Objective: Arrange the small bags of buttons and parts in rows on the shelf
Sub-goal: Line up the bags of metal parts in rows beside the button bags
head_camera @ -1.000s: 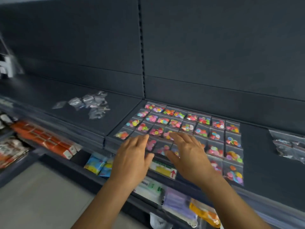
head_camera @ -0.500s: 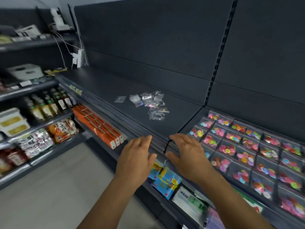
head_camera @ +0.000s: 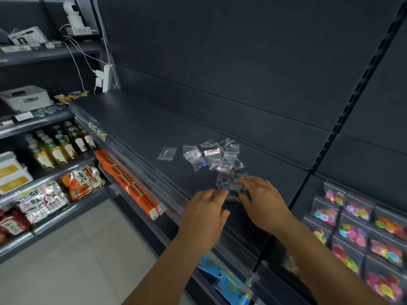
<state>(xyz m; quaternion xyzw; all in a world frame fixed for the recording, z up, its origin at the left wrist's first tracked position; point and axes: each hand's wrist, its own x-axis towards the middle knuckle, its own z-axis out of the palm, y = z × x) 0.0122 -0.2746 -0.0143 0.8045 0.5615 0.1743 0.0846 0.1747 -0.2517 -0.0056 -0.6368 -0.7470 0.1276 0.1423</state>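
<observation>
Closest to me, low in the middle of the frame, the left hand [head_camera: 203, 213] and right hand [head_camera: 263, 200] had reached the near edge of the loose heap of clear bags [head_camera: 217, 158] on the dark shelf [head_camera: 141, 128]; both were blurred, and their fingertips seemed to meet on one bag [head_camera: 229, 186] at the heap's front. The right hand's grip looked like a pinch on that bag's edge, but I could not tell whether the left hand's grip was closed on it or only touching. The risk I saw was plain: those slick bags overlapped one another, so lifting one could drag its neighbours toward the shelf's front lip and off onto the floor [head_camera: 66, 256], or a poorly sealed one might spill small parts. At centre frame one bag [head_camera: 167, 153] lay alone, just left of the heap. At the right edge, the rows of coloured button bags [head_camera: 361, 230] were cut off by the frame, so their count was unknown. What the clear bags held was too small and smeared to name; only dark and pinkish specks showed. Farther off, at the upper left, stood a white basket [head_camera: 26, 99] and a power strip [head_camera: 105, 79].
</observation>
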